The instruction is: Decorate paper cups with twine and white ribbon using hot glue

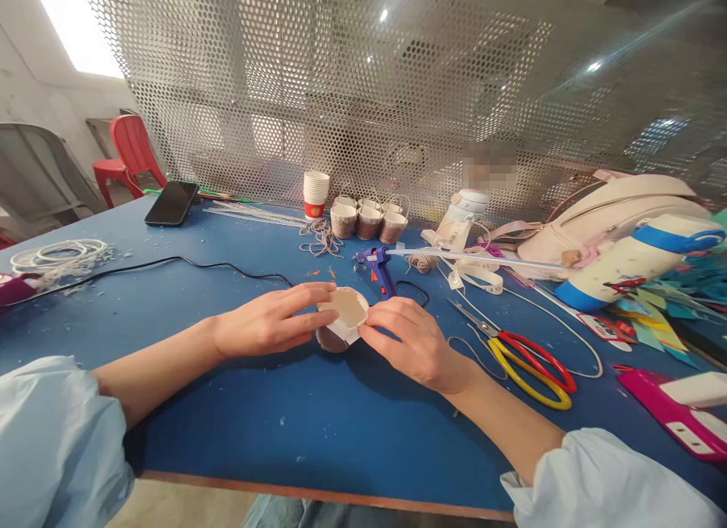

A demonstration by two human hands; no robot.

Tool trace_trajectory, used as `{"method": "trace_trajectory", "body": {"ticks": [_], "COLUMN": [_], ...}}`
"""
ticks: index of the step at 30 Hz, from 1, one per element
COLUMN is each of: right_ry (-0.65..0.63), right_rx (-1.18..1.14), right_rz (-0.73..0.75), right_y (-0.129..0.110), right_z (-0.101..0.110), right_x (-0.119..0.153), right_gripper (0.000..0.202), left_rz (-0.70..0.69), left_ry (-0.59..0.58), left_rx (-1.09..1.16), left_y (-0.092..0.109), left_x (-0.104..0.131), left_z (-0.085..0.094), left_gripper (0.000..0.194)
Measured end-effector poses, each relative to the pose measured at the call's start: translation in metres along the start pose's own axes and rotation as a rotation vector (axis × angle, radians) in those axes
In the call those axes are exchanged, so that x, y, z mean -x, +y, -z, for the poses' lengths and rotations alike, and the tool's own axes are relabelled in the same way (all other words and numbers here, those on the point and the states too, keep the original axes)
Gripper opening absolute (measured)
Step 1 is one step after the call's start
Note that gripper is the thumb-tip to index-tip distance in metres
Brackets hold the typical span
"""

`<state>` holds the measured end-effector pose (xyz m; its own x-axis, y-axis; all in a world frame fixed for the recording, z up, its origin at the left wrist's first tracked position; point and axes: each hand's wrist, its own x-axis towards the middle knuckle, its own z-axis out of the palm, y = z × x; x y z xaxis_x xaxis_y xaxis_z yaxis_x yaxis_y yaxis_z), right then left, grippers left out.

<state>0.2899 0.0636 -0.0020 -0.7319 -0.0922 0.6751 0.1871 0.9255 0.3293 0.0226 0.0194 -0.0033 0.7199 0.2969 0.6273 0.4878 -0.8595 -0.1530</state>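
A small cup (344, 310) with a white inside and a brownish outer side is tilted between my hands, its opening facing me. My left hand (284, 316) lies against the cup's left side, fingers stretched over its rim. On the right, my right hand (410, 340) pinches the rim, where a white flap (346, 332) sticks out. Just behind stands a blue glue gun (377, 269) with a long pale stick in its back. Scissors (519, 361) with red and yellow handles lie to the right of my right hand.
Farther back are stacked paper cups (316, 193), several wrapped cups (368, 220), twine (321, 239) and a phone (171, 204). A black cable (193, 263) crosses the left side. Bottles, a bag (613, 210) and a magenta power strip (670, 410) occupy the right.
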Motion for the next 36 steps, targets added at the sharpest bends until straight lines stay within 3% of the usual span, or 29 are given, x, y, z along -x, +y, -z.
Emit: {"method": "trace_trajectory", "body": {"ticks": [5, 13, 17, 21, 24, 27, 30, 34, 36], "right_ry": [0.039, 0.079, 0.080, 0.071, 0.025, 0.049, 0.091, 0.066, 0.063], "right_rx": [-0.035, -0.004, -0.066, -0.139, -0.173, -0.211, -0.245, -0.282, -0.280], "right_rz": [-0.055, -0.086, -0.093, -0.246, -0.371, -0.384, -0.376, -0.475, -0.497], "right_y": [-0.002, -0.010, -0.012, -0.019, -0.026, -0.032, -0.034, -0.035, -0.036], "right_z": [-0.002, -0.001, -0.003, -0.006, -0.007, -0.009, -0.009, -0.009, -0.008], "right_x": [0.001, -0.005, -0.007, -0.010, -0.015, -0.018, -0.019, -0.023, -0.024], "right_gripper": [0.018, 0.018, 0.027, 0.036, 0.021, 0.010, 0.014, 0.029, 0.023], "left_rz": [0.045, -0.012, 0.030, 0.102, 0.130, 0.148, 0.161, 0.165, 0.174], "left_ry": [0.041, 0.077, 0.126, 0.157, 0.176, 0.184, 0.198, 0.177, 0.169], "left_rx": [-0.005, -0.060, -0.071, -0.011, 0.036, 0.104, 0.164, 0.182, 0.160], "left_y": [-0.002, 0.003, 0.005, 0.007, 0.009, 0.011, 0.013, 0.016, 0.019], "left_x": [0.002, 0.003, 0.002, 0.002, 0.001, -0.001, -0.004, -0.005, -0.006], "left_z": [-0.001, -0.003, -0.007, -0.010, -0.013, -0.014, -0.014, -0.014, -0.013], "left_gripper": [0.032, 0.022, 0.019, 0.017, 0.016, 0.014, 0.011, 0.013, 0.013]}}
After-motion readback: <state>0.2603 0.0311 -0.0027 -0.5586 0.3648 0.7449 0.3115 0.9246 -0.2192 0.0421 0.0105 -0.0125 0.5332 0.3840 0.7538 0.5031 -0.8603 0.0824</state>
